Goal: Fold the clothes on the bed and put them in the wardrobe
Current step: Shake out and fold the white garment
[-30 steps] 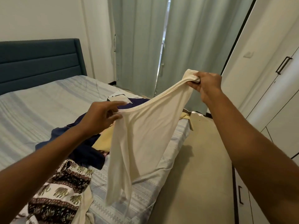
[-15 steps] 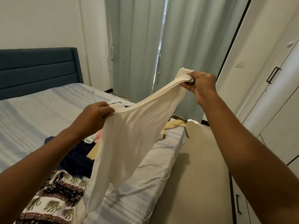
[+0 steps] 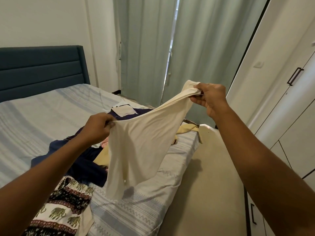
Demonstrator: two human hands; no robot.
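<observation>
A cream garment (image 3: 139, 147) hangs stretched in the air above the bed's near edge. My left hand (image 3: 97, 127) pinches its left top edge. My right hand (image 3: 210, 98) grips the bunched right end, held higher. The cloth droops down between them to a loose tail. Under it on the bed (image 3: 39, 120) lies a pile: a dark navy garment (image 3: 85, 166), a pale yellow piece (image 3: 186, 129), and elephant-print trousers (image 3: 63, 213) at the lower left. The white wardrobe (image 3: 293, 116) stands at the right, its doors closed.
A blue headboard (image 3: 40, 68) backs the bed at left. Pale green curtains (image 3: 170, 48) hang behind. Beige floor (image 3: 211, 184) runs between bed and wardrobe. A white patch of cloth (image 3: 123, 110) lies on the navy garment.
The garment's hanging tail has swung and shortened while both hands keep hold. My hands have drawn slightly apart and the cloth's top edge is tauter.
</observation>
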